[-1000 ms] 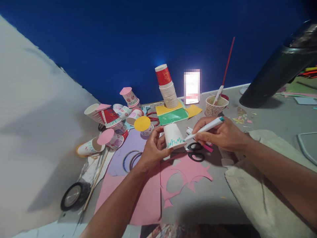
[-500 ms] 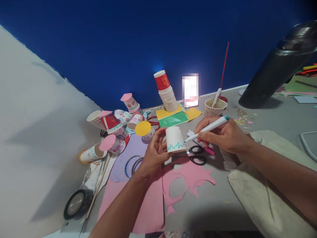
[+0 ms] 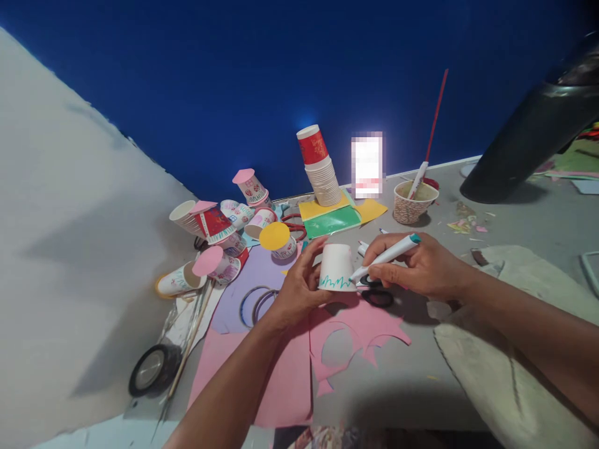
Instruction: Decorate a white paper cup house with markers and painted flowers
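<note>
White paper cup (image 3: 337,265), upturned, centre of the frame, above the pink paper (image 3: 281,374) on the worktop (image 3: 515,218). Teal zigzag drawn along its rim. Gripped at the left side by the left hand (image 3: 299,290), fingers wrapped round the wall. Marker (image 3: 386,254) pinched in the right hand (image 3: 418,268), tip touching the cup's lower right edge. Black scissors (image 3: 378,297) just below the marker tip. Decorated cups (image 3: 219,231) heaped at centre left, cup stack (image 3: 321,168) behind, tape roll (image 3: 152,369) lower left. Judged mid-way through drawing the rim border; next likely needing a small turn of the cup to bring blank wall under the tip.
</note>
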Available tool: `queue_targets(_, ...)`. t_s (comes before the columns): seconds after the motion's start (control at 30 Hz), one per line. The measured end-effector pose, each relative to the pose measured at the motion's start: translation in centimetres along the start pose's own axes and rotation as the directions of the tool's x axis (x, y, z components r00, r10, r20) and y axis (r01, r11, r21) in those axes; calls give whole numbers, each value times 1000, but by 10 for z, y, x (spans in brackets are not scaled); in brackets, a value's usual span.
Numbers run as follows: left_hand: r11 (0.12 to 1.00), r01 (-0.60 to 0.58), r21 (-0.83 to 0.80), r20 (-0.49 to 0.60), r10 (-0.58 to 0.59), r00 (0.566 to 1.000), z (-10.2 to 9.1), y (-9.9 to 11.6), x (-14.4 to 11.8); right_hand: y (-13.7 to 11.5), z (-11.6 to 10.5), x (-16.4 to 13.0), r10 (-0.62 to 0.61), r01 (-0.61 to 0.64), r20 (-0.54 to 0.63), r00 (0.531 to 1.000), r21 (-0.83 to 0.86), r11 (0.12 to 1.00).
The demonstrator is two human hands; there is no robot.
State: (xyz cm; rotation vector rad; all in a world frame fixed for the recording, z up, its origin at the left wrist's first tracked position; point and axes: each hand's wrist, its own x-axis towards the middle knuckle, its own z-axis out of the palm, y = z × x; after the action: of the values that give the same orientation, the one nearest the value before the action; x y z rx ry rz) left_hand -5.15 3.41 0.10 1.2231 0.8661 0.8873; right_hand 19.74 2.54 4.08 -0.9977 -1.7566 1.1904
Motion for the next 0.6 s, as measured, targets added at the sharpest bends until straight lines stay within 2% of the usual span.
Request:
queue_targets(0.13, 997, 15, 70, 12, -16, 1000, -2, -1, 0, 2, 2, -2, 26, -26, 6, 1000, 9, 1000)
queue_targets(0.33, 996, -30, 80, 11, 29, 1000, -2, -8, 1, -2, 3, -3, 45, -45, 1, 999, 80, 996)
queue_targets(0.47, 995, -48, 82, 5, 48, 999, -2, -11, 3, -2, 4, -4, 89, -97, 91, 992, 83, 992)
queue_targets(0.6, 996, -56, 70, -12, 57, 998, -2, -10, 4, 0, 4, -4, 58, -55, -27, 998, 89, 994)
